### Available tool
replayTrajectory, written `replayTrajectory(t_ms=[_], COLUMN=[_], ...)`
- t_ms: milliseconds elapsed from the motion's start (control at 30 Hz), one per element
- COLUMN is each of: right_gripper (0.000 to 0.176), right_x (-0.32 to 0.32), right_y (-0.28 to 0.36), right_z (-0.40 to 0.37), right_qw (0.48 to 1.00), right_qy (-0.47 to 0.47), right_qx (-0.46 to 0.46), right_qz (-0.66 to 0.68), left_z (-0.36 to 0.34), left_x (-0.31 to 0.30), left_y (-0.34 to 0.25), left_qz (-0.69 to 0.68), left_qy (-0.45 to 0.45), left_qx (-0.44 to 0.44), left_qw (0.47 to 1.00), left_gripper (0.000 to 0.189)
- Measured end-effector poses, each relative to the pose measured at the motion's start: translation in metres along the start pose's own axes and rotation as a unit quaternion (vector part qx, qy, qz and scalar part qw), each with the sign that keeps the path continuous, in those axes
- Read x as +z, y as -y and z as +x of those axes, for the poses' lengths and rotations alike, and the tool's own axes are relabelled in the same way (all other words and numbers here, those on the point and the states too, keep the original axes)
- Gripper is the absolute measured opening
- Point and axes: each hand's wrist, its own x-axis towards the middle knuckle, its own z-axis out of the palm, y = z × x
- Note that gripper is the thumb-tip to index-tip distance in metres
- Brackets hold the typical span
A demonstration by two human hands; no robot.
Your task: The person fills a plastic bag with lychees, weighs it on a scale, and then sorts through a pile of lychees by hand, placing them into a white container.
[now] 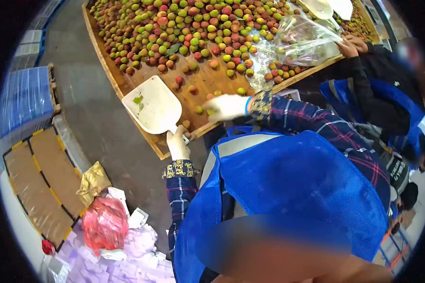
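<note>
Beside a grey floor [132, 162], a wood-sided table [107, 68] carries a heap of red-and-green fruit [193, 33], with a few strays near its front edge. The gloved left hand [178, 145] is closed round a white scoop [160, 106] at the near corner (only green leaf scraps [138, 101] show inside), while the gloved right hand [226, 107] blurs over the strays, its grip impossible to tell. Reaching among fruit seems the step in hand, calling for gentle fingers; white lettering [397, 172] on dark clothing is illegible.
</note>
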Motion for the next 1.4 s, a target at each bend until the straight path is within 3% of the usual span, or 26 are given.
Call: replayTrajectory(t_ms=[100, 167, 300, 367, 400, 433, 467, 500, 567, 633, 667, 700, 733, 767, 800, 833, 900, 967, 1033, 1067, 1100, 1167, 1233, 1300, 1333, 1400], right_gripper=[0.064, 0.064, 0.065, 0.065, 0.065, 0.069, 0.072, 0.073, 0.075, 0.068, 0.066, 0.065, 0.063, 0.061, 0.06, 0.059, 0.055, 0.053, 0.048, 0.044, 0.044, 0.04, 0.032, 0.023, 0.026, 0.026], right_x=[-0.025, -0.054, -0.108, -0.129, -0.137, -0.145, -0.148, -0.142, -0.137, -0.139, -0.142, -0.144, -0.145, -0.148, -0.153, -0.16, -0.173, -0.19, -0.211, -0.219, -0.233, -0.248, -0.25, -0.24, -0.238, -0.24], right_y=[-0.062, -0.091, -0.127, -0.142, -0.145, -0.142, -0.146, -0.148, -0.163, -0.191, -0.202, -0.214, -0.23, -0.248, -0.265, -0.283, -0.316, -0.327, -0.321, -0.32, -0.3, -0.296, -0.276, -0.274, -0.276, -0.278], right_z=[0.002, 0.004, 0.035, 0.068, 0.086, 0.099, 0.108, 0.111, 0.103, 0.073, 0.049, 0.023, -0.003, -0.03, -0.055, -0.077, -0.113, -0.135, -0.125, -0.108, -0.088, -0.035, 0.016, 0.051, 0.054, 0.051], right_qw=[0.979, 0.961, 0.893, 0.827, 0.827, 0.829, 0.832, 0.794, 0.801, 0.801, 0.815, 0.828, 0.83, 0.831, 0.825, 0.818, 0.812, 0.777, 0.768, 0.782, 0.762, 0.8, 0.835, 0.832, 0.862, 0.87], right_qy=[-0.18, -0.239, -0.401, -0.469, -0.47, -0.458, -0.444, -0.47, -0.48, -0.488, -0.468, -0.448, -0.433, -0.417, -0.407, -0.396, -0.389, -0.411, -0.441, -0.492, -0.516, -0.503, -0.482, -0.479, -0.412, -0.433], right_qx=[0.091, 0.121, 0.055, 0.046, 0.049, 0.071, 0.091, 0.087, 0.028, -0.031, -0.02, -0.008, 0.004, 0.015, 0.06, 0.104, 0.169, 0.178, 0.151, 0.084, 0.037, -0.058, -0.091, -0.108, -0.031, -0.001], right_qz=[-0.041, -0.065, -0.195, -0.307, -0.304, -0.312, -0.32, -0.375, -0.356, -0.344, -0.341, -0.338, -0.352, -0.368, -0.386, -0.405, -0.401, -0.442, -0.439, -0.373, -0.39, -0.32, -0.248, -0.257, -0.294, -0.234], left_z=[0.007, 0.006, 0.007, -0.002, -0.002, -0.007, -0.01, -0.014, -0.012, 0.008, 0.011, 0.031, 0.038, 0.021, 0.089, 0.11, 0.151, 0.179, 0.177, 0.17, 0.158, 0.129, 0.108, 0.081, 0.075, 0.071], left_x=[-0.005, -0.011, -0.033, -0.039, -0.04, -0.035, -0.023, -0.006, 0.029, 0.054, 0.085, 0.101, 0.137, 0.199, 0.185, 0.215, 0.259, 0.289, 0.306, 0.31, 0.316, 0.319, 0.325, 0.33, 0.331, 0.329], left_y=[-0.009, -0.015, -0.018, -0.021, -0.022, -0.021, -0.024, -0.031, -0.052, -0.058, -0.07, -0.076, -0.097, -0.146, -0.106, -0.119, -0.122, -0.109, -0.074, -0.063, -0.048, -0.026, -0.002, 0.003, 0.002, 0.001], left_qz=[0.017, 0.035, 0.194, 0.268, 0.337, 0.444, 0.4, 0.355, 0.421, 0.508, 0.473, 0.521, 0.602, 0.643, 0.566, 0.563, 0.607, 0.638, 0.655, 0.639, 0.647, 0.628, 0.587, 0.605, 0.613, 0.62], left_qy=[0.045, 0.04, -0.031, -0.065, -0.104, -0.131, -0.153, -0.176, -0.186, -0.194, -0.161, -0.098, -0.061, 0.002, 0.033, 0.071, 0.039, 0.045, 0.001, 0.018, 0.002, 0.038, 0.102, 0.165, 0.202, 0.238], left_qx=[-0.039, -0.03, 0.121, 0.136, 0.15, 0.275, 0.299, 0.322, 0.341, 0.4, 0.353, 0.439, 0.409, 0.341, 0.462, 0.511, 0.564, 0.521, 0.539, 0.531, 0.545, 0.565, 0.523, 0.499, 0.49, 0.479], left_qw=[0.998, 0.998, 0.973, 0.952, 0.924, 0.843, 0.853, 0.86, 0.82, 0.738, 0.791, 0.725, 0.682, 0.685, 0.682, 0.646, 0.559, 0.565, 0.53, 0.556, 0.533, 0.534, 0.609, 0.599, 0.587, 0.574], left_gripper=[0.013, 0.014, 0.031, 0.043, 0.057, 0.06, 0.06, 0.06, 0.056, 0.055, 0.055, 0.058, 0.058, 0.053, 0.054, 0.057, 0.064, 0.064, 0.064, 0.064, 0.063, 0.059, 0.057, 0.054, 0.052, 0.049])
